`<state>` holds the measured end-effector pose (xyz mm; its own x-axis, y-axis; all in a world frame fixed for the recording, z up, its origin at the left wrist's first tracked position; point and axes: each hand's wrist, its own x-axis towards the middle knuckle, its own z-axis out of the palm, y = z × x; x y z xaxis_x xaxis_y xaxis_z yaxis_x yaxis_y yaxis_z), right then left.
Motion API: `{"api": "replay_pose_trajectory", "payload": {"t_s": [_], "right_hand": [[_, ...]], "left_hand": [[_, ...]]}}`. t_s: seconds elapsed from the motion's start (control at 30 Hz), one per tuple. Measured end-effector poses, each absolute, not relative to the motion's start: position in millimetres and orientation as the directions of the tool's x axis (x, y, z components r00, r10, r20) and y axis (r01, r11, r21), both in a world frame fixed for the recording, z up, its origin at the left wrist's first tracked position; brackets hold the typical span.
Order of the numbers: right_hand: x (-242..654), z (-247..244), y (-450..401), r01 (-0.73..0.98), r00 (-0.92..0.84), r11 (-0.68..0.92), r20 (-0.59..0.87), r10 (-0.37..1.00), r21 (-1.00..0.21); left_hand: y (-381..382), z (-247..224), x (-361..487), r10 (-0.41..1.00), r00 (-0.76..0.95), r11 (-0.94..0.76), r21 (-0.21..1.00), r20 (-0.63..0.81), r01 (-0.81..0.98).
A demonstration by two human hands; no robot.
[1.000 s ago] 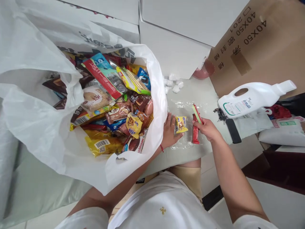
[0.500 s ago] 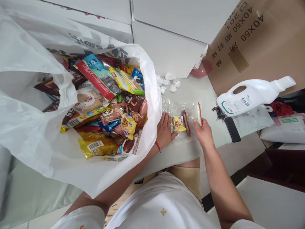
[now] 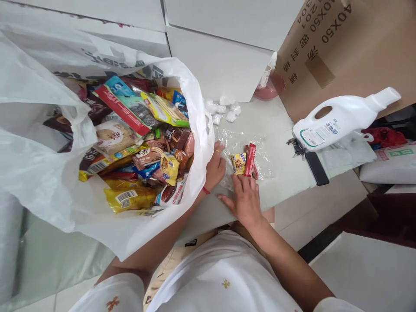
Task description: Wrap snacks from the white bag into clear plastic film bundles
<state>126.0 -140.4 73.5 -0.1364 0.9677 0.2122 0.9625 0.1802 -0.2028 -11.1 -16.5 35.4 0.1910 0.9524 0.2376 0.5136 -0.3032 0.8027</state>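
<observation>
My left hand (image 3: 215,170) is beside the rim of the white plastic bag (image 3: 198,99), its fingers curled near the left side of a clear plastic bag (image 3: 264,151); what it holds, if anything, is too small to tell. Just below the snacks, my right hand (image 3: 245,199) has its fingers apart, the tips at the lower ends of the packs. A yellow snack pack (image 3: 238,164) and a red pack (image 3: 250,160) lie side by side on the clear bag, with a dark red stick partly hidden beneath. Many colourful snacks fill the white bag.
Small white bundles (image 3: 231,116) lie behind the clear bag. To the right are a white detergent bottle (image 3: 338,119), keys (image 3: 296,147) and a black phone (image 3: 316,168). A cardboard box (image 3: 364,56) and a pink bowl (image 3: 269,86) stand at the back.
The red pack has gone from my right hand onto the clear bag beside the yellow one. My right hand moved left and opened. My left hand drew back from the clear bag and curled.
</observation>
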Motion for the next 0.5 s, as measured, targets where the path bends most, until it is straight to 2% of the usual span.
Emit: {"api": "replay_pose_trajectory", "payload": {"t_s": [0.07, 0.17, 0.33, 0.4, 0.5], "right_hand": [[126, 62, -144, 0.967, -0.144, 0.179, 0.189, 0.971, -0.183], [145, 52, -151, 0.949, -0.177, 0.222, 0.202, 0.963, -0.225], [198, 54, -172, 0.877, -0.131, 0.247, 0.289, 0.948, -0.413], [218, 57, -177, 0.852, -0.082, 0.225, 0.304, 0.949, -0.473], [240, 62, -177, 0.828, 0.003, 0.159, 0.287, 0.958, -0.538]], "left_hand": [[-14, 33, -18, 0.939, 0.226, -0.338, 0.808, 0.259, 0.482], [-17, 40, -26, 0.906, 0.376, -0.387, 0.743, 0.195, 0.546], [-38, 70, -32, 0.805, 0.592, -0.538, 0.459, 0.032, 0.707], [-45, 79, -34, 0.734, 0.680, -0.631, 0.376, 0.003, 0.679], [-49, 81, -35, 0.627, 0.779, -0.728, 0.353, -0.007, 0.588]]}}
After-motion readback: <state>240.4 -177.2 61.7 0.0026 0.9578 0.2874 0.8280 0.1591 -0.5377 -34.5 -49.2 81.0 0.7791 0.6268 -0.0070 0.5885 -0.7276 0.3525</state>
